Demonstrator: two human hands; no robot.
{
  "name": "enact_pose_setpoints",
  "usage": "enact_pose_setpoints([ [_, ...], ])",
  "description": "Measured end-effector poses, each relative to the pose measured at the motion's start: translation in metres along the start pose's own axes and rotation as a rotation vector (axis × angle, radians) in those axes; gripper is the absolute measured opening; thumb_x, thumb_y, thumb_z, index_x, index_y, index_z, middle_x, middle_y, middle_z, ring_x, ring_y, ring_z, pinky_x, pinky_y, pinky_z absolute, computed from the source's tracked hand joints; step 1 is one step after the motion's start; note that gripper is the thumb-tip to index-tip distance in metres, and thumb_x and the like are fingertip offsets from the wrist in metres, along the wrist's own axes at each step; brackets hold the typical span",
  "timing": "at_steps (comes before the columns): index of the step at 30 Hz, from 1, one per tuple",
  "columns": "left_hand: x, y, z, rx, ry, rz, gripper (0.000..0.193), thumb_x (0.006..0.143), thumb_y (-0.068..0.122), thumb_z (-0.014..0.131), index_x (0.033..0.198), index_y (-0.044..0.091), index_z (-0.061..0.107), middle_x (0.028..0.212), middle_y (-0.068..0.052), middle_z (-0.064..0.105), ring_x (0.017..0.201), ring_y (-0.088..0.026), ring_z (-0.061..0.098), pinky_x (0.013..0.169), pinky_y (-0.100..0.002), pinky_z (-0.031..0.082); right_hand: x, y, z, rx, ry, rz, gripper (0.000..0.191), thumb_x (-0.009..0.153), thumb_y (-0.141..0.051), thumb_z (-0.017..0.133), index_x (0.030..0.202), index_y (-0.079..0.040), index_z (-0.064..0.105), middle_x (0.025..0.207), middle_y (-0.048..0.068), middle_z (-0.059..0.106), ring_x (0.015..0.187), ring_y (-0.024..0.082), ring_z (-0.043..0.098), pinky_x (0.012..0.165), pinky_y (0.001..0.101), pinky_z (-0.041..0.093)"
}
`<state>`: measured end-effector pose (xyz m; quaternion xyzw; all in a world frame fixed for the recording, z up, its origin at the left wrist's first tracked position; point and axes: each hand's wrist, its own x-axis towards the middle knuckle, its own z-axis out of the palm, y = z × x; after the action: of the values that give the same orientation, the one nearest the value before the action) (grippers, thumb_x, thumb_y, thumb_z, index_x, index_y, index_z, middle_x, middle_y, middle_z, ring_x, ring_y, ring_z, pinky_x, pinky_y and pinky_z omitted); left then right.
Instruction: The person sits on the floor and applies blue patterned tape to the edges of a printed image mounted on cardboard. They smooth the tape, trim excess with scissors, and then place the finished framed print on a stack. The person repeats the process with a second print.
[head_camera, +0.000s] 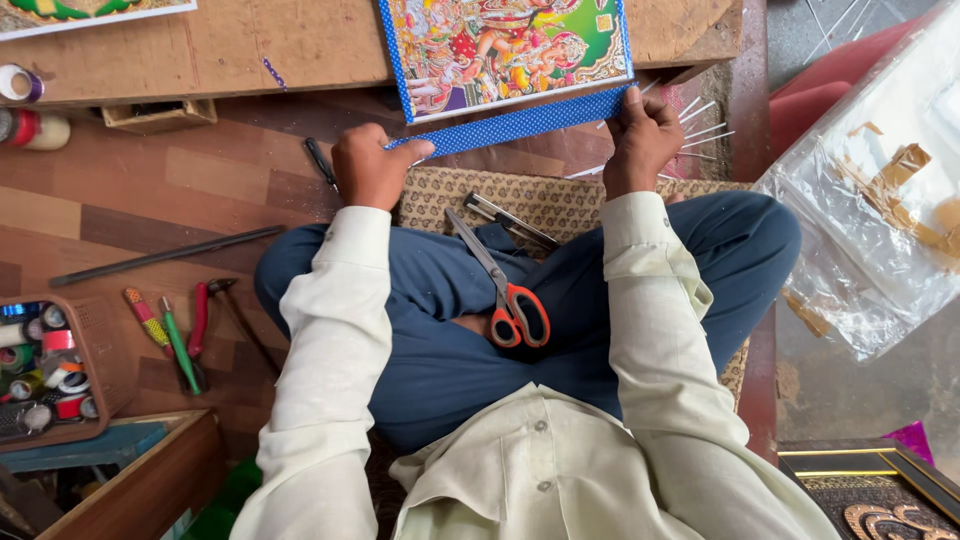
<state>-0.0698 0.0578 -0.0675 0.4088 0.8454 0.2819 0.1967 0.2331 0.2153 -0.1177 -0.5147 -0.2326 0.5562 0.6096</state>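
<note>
**Both hands press blue dotted edging along the near border of a colourful print**

Seen from above, a person in a pale cream shirt sits cross-legged in blue trousers, with a pair of orange-handled steel scissors (508, 300) lying on the lap, blades pointing away and to the left. Just beyond the knees, the left hand (370, 168) is curled, its thumb pinning the left end of a strip of blue white-dotted tape (520, 124). The right hand (640, 140) is likewise curled, fingertips pinching the strip's right end at the picture's near right corner. The strip's long axis runs left to right between the two hands, rising slightly toward the right, and it hangs over the near edge of the low wooden board (250, 50) that carries the brightly coloured religious print with blue border (505, 50). Each hand holds its own end; neither is nearer the middle. On the wood-patterned floor to the left lie a thin dark metal rod (165, 256), red-handled pliers (201, 318) and a brown basket of tape rolls (60, 370). Crumpled clear plastic sheeting (880, 200) sits at the right.
</note>
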Motion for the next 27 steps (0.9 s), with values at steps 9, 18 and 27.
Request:
enact_pose_setpoints([
  [9, 0.012, 0.001, -0.001, -0.53, -0.03, 0.012, 0.016, 0.078, 0.01, 0.087, 0.085, 0.0, 0.077, 0.077, -0.007, 0.077, 0.068, -0.01, 0.069, 0.062, -0.026, 0.055, 0.018, 0.013, -0.004, 0.006, -0.034, -0.013, 0.015, 0.092, -0.005, 0.079, 0.086, 0.002, 0.066, 0.081, 0.011, 0.071, 0.07, 0.019, 0.07, 0.068, 0.036, 0.066],
  [18, 0.012, 0.006, -0.004, -0.566, -0.038, 0.004, 0.017, 0.081, 0.011, 0.087, 0.084, -0.002, 0.077, 0.074, -0.006, 0.074, 0.066, -0.009, 0.066, 0.06, -0.025, 0.053, 0.023, 0.011, -0.001, -0.031, 0.007, 0.018, 0.014, 0.091, -0.005, 0.077, 0.086, 0.004, 0.067, 0.081, 0.013, 0.072, 0.069, 0.019, 0.072, 0.069, 0.0377, 0.069],
  [27, 0.012, 0.008, -0.004, -0.536, -0.03, 0.019, 0.017, 0.081, 0.013, 0.088, 0.083, -0.001, 0.077, 0.073, -0.007, 0.075, 0.065, -0.009, 0.066, 0.059, -0.025, 0.053, 0.023, 0.009, 0.0, -0.028, 0.006, 0.006, 0.014, 0.091, -0.005, 0.076, 0.085, 0.004, 0.067, 0.08, 0.013, 0.072, 0.067, 0.019, 0.072, 0.067, 0.0372, 0.07],
])
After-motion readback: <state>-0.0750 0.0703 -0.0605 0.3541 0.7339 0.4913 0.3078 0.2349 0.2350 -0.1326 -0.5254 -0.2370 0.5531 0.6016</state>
